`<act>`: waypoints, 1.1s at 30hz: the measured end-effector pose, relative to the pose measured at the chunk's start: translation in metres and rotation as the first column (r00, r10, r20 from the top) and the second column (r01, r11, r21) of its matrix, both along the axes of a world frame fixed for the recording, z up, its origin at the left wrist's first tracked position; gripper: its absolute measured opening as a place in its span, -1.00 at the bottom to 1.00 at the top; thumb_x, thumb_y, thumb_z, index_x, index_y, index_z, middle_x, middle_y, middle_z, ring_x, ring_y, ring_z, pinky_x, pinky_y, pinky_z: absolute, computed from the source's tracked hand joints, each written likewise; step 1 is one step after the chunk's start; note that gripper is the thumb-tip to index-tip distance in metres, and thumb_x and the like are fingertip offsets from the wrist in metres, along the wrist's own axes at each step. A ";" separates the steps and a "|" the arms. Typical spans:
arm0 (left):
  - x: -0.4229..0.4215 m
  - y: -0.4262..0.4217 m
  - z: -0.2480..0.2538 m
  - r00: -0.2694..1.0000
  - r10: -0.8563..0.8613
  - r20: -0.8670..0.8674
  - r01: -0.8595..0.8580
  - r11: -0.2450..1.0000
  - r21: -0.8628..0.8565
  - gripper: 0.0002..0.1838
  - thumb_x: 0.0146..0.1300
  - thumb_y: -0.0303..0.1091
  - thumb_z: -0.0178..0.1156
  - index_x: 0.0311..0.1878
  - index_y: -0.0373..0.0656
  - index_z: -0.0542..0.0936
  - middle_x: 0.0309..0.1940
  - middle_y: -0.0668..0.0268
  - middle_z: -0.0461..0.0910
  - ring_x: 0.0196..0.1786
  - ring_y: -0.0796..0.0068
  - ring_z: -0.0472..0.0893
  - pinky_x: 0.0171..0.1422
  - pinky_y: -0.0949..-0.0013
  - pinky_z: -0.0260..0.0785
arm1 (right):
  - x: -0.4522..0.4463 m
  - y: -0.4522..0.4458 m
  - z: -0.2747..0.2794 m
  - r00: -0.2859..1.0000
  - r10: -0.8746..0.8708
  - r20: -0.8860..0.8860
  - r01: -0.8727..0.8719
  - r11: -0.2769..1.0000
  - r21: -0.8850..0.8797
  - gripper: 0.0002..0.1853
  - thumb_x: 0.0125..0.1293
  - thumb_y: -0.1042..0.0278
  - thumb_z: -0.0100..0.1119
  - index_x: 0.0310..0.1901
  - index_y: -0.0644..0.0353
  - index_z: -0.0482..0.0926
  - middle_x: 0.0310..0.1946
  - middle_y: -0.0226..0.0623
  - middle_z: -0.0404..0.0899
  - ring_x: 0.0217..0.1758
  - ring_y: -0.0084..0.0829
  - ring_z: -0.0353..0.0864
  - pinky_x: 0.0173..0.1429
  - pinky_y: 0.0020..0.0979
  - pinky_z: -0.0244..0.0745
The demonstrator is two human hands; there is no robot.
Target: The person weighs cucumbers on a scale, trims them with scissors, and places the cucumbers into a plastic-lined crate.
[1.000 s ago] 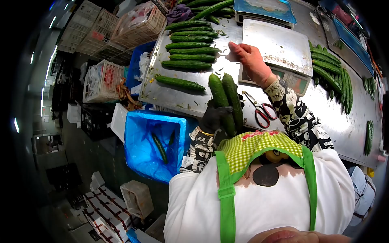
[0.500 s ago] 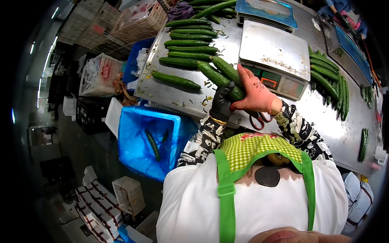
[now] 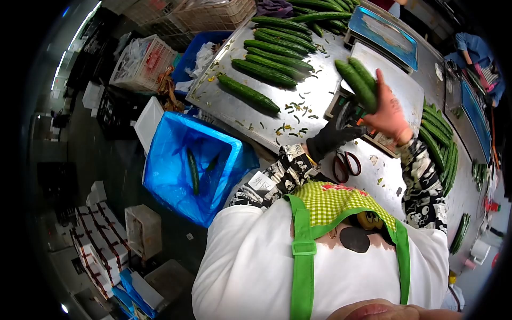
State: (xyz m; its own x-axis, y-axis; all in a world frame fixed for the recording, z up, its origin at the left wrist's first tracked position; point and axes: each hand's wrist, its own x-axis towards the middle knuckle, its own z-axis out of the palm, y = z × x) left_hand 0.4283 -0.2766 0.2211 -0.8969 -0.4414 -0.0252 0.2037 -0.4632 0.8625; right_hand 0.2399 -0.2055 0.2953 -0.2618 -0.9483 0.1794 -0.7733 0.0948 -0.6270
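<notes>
My right hand (image 3: 389, 113), in a salmon-coloured glove, grips two cucumbers (image 3: 358, 82) side by side over the near left part of a weighing scale (image 3: 408, 88). Whether they touch its plate I cannot tell. In a black glove, my left hand (image 3: 333, 136) is empty beside the scale's front, its fingers stretched out and thumb apart. Red-handled scissors (image 3: 346, 166) lie on the metal table (image 3: 213, 98) just below it. A row of cucumbers (image 3: 274, 60) lies to the left, with a single cucumber (image 3: 249, 94) nearest me.
A blue-lined bin (image 3: 165, 160) with a cucumber inside stands left of the table. More cucumbers are piled at the back (image 3: 325, 13) and on the right (image 3: 441, 138). A second scale (image 3: 384, 34) stands behind. Another person (image 3: 477, 58) is at the far right.
My right hand has carried the two cucumbers rightward from the table's middle to over the scale. My left hand has let go of them and opened. The view has shifted.
</notes>
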 end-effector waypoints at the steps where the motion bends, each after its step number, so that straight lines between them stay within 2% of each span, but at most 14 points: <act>1: 0.009 0.002 0.007 0.999 0.029 0.033 -0.028 0.999 -0.030 -0.13 0.37 -0.52 0.27 0.64 -0.06 0.02 0.51 0.27 0.23 0.49 0.40 0.32 0.52 0.34 0.29 | -0.026 -0.008 -0.011 0.996 0.014 -0.089 -0.020 0.998 -0.068 0.26 -0.10 0.34 0.37 0.64 0.13 -0.21 0.15 0.18 0.47 0.20 0.09 0.54 0.37 -0.20 0.41; 3: 0.029 -0.004 -0.009 0.998 0.054 0.020 -0.053 0.998 -0.044 -0.20 0.40 -0.50 0.23 0.61 -0.14 0.07 0.53 0.25 0.23 0.49 0.39 0.33 0.52 0.34 0.29 | -0.072 -0.020 -0.024 0.998 0.015 -0.056 -0.016 1.000 -0.021 0.24 -0.07 0.39 0.32 0.65 -0.02 -0.21 0.35 0.21 0.37 0.41 0.09 0.42 0.49 -0.25 0.31; 5: 0.063 -0.007 -0.039 0.976 0.200 0.090 -0.180 0.964 -0.195 -0.57 0.49 -0.41 0.12 0.38 -0.28 0.47 0.25 0.21 0.59 0.27 0.46 0.56 0.42 0.36 0.38 | -0.111 -0.026 -0.034 1.000 -0.003 0.010 0.002 0.998 0.070 0.23 -0.07 0.42 0.31 0.65 -0.05 -0.19 0.42 0.19 0.30 0.49 0.07 0.34 0.53 -0.27 0.24; 6: 0.084 -0.005 -0.015 0.948 0.291 0.127 -0.253 0.934 -0.253 -0.66 0.46 -0.39 0.18 0.22 -0.33 0.59 0.03 0.25 0.70 0.04 0.56 0.65 0.24 0.44 0.49 | -0.127 -0.029 -0.040 1.000 -0.005 -0.006 0.005 0.996 0.093 0.23 -0.08 0.42 0.31 0.65 -0.07 -0.17 0.44 0.18 0.29 0.51 0.05 0.32 0.55 -0.27 0.22; 9: 0.145 -0.003 -0.017 0.834 0.505 0.220 -0.429 0.847 -0.315 -0.70 0.41 -0.35 0.12 0.01 -0.35 0.70 0.00 0.16 0.73 -0.33 0.53 0.66 -0.21 0.46 0.51 | -0.166 -0.033 -0.067 0.999 -0.015 -0.049 0.019 0.997 0.081 0.23 -0.10 0.41 0.34 0.65 -0.09 -0.14 0.46 0.11 0.29 0.52 0.02 0.30 0.57 -0.27 0.20; 11: 0.181 -0.004 -0.035 0.692 0.693 0.201 -0.516 0.670 -0.533 -0.74 0.40 -0.35 0.13 -0.05 -0.30 0.72 -0.06 0.18 0.74 -0.21 0.53 0.67 -0.10 0.41 0.52 | -0.168 -0.033 -0.068 0.990 -0.059 -0.128 0.081 0.981 0.177 0.23 -0.11 0.37 0.36 0.65 -0.07 -0.13 0.45 0.11 0.29 0.52 0.03 0.30 0.56 -0.23 0.21; 12: 0.193 -0.006 -0.035 0.640 0.763 0.089 -0.657 0.603 -0.453 -0.74 0.41 -0.34 0.16 -0.02 -0.28 0.71 -0.12 0.24 0.73 -0.13 0.54 0.66 -0.01 0.40 0.50 | -0.167 -0.033 -0.064 0.979 -0.054 -0.195 0.095 0.974 0.206 0.23 -0.10 0.31 0.38 0.64 -0.02 -0.12 0.43 0.16 0.32 0.50 0.05 0.32 0.55 -0.21 0.23; 14: 0.222 -0.011 -0.048 0.450 0.855 0.259 -0.730 0.519 -0.445 -0.73 0.45 -0.27 0.19 0.03 -0.22 0.71 -0.13 0.34 0.71 -0.05 0.52 0.63 0.18 0.41 0.44 | -0.177 -0.035 -0.075 0.981 -0.023 -0.195 0.056 0.984 0.167 0.22 -0.09 0.27 0.39 0.63 0.06 -0.12 0.40 0.19 0.35 0.49 0.06 0.34 0.54 -0.21 0.25; 17: 0.245 -0.018 -0.053 0.403 0.907 0.118 -0.635 0.370 -0.678 -0.71 0.44 -0.25 0.21 0.08 -0.22 0.68 0.04 0.29 0.68 0.06 0.51 0.60 0.25 0.36 0.41 | -0.176 -0.033 -0.082 0.976 -0.016 -0.215 0.040 0.994 0.107 0.22 -0.04 0.16 0.42 0.62 0.20 -0.12 0.37 0.25 0.37 0.46 0.08 0.37 0.53 -0.20 0.26; 19: 0.268 -0.030 -0.090 0.499 0.864 0.071 -0.664 0.434 -0.610 -0.69 0.46 -0.25 0.18 0.08 -0.27 0.68 -0.05 0.28 0.71 -0.04 0.50 0.62 0.17 0.37 0.43 | -0.174 -0.030 -0.081 0.973 -0.013 -0.228 0.040 0.993 0.115 0.23 0.03 -0.03 0.47 0.61 0.20 -0.11 0.38 0.28 0.34 0.47 0.09 0.35 0.54 -0.16 0.26; 21: 0.253 -0.027 -0.073 0.389 0.877 0.282 -0.694 0.481 -0.536 -0.69 0.45 -0.27 0.19 0.07 -0.31 0.68 -0.14 0.28 0.71 -0.15 0.52 0.60 0.05 0.40 0.43 | -0.167 -0.026 -0.075 0.967 -0.104 -0.231 0.136 0.982 0.131 0.19 0.11 -0.02 0.50 0.62 0.10 -0.08 0.49 0.16 0.22 0.55 0.03 0.24 0.59 -0.20 0.17; 24: 0.232 -0.027 -0.063 0.404 0.882 0.242 -0.639 0.461 -0.615 -0.71 0.41 -0.39 0.18 0.11 -0.32 0.66 -0.19 0.30 0.70 -0.21 0.54 0.58 -0.01 0.42 0.43 | -0.165 -0.016 -0.070 0.931 -0.175 -0.319 0.166 0.985 -0.055 0.18 0.14 -0.31 0.43 0.60 0.13 -0.02 0.48 0.09 0.23 0.48 0.07 0.32 0.55 -0.17 0.25; 30: 0.197 -0.044 -0.043 0.426 0.900 0.093 -0.563 0.344 -0.751 -0.50 0.25 -0.54 0.20 0.29 -0.31 0.48 0.28 0.03 0.49 0.32 0.11 0.47 0.44 0.11 0.31 | -0.131 0.042 -0.031 0.911 -0.313 -0.268 0.173 0.880 -0.442 -0.39 0.35 0.14 0.36 0.36 0.15 0.44 0.23 -0.03 0.53 0.31 -0.04 0.49 0.39 -0.21 0.39; 33: 0.198 -0.084 -0.036 0.563 0.827 -0.014 0.004 -0.020 -1.000 -0.37 0.14 -0.53 0.23 0.35 -0.29 0.43 0.30 -0.04 0.47 0.36 -0.06 0.43 0.46 0.02 0.29 | -0.109 0.077 -0.045 0.894 -0.304 -0.331 0.097 0.850 -0.518 -0.75 0.37 0.36 0.31 0.04 0.21 0.62 0.07 -0.13 0.63 0.21 -0.11 0.57 0.30 -0.23 0.45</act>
